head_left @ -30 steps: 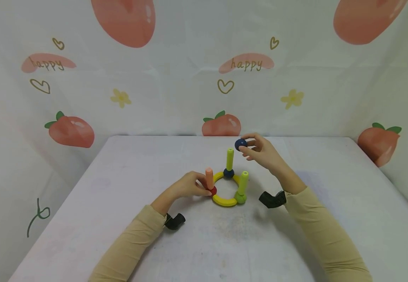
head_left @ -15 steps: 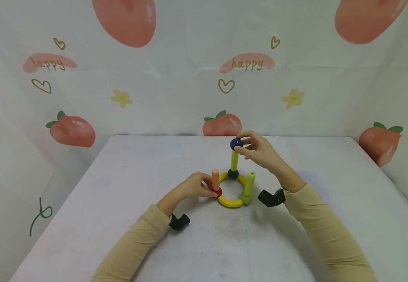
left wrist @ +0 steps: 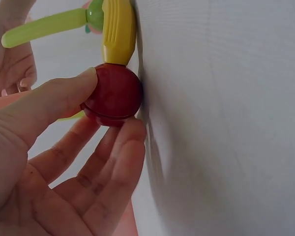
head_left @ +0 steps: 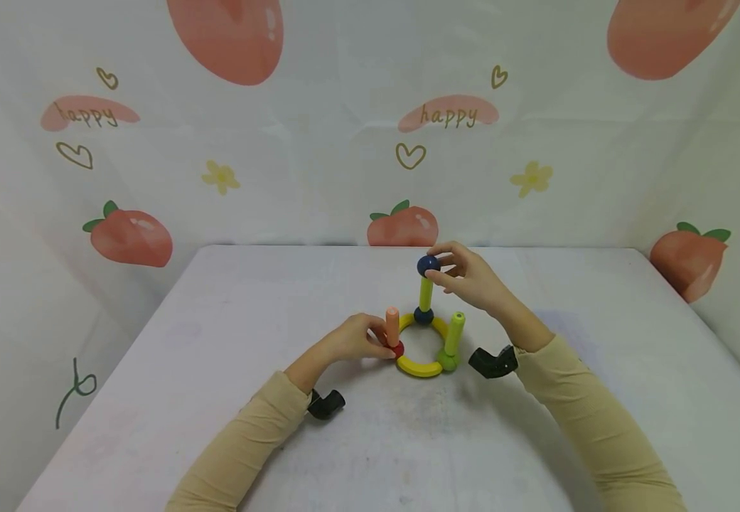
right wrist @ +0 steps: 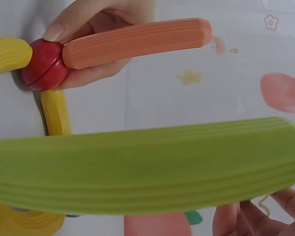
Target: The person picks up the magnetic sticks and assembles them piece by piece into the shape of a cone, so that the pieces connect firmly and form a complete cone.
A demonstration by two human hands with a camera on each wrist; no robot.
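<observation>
My left hand (head_left: 357, 338) pinches a red ball (left wrist: 115, 93) between thumb and fingers, low at the table. An orange rod (right wrist: 137, 43) stands up from that ball. With thumb and fingertips my right hand (head_left: 475, 282) holds a dark blue ball (head_left: 429, 266) on top of an upright lime rod (head_left: 426, 294). Beneath this rod sits a second blue ball (head_left: 424, 315). A green ball (head_left: 448, 361) at the front right bears another lime rod (head_left: 455, 333), slightly tilted. Yellow curved pieces (head_left: 419, 369) join the lower balls into a ring on the table.
The white table (head_left: 370, 455) reaches back to a hanging cloth (head_left: 318, 142) printed with peaches, hearts and flowers. A black camera mount (head_left: 326, 405) sits at the left wrist, and another black mount (head_left: 494, 363) at the right wrist.
The right hand has brought its blue ball left onto the back lime rod's top, then slightly down. The ring has shifted a little to the right, with the left hand still on the red ball.
</observation>
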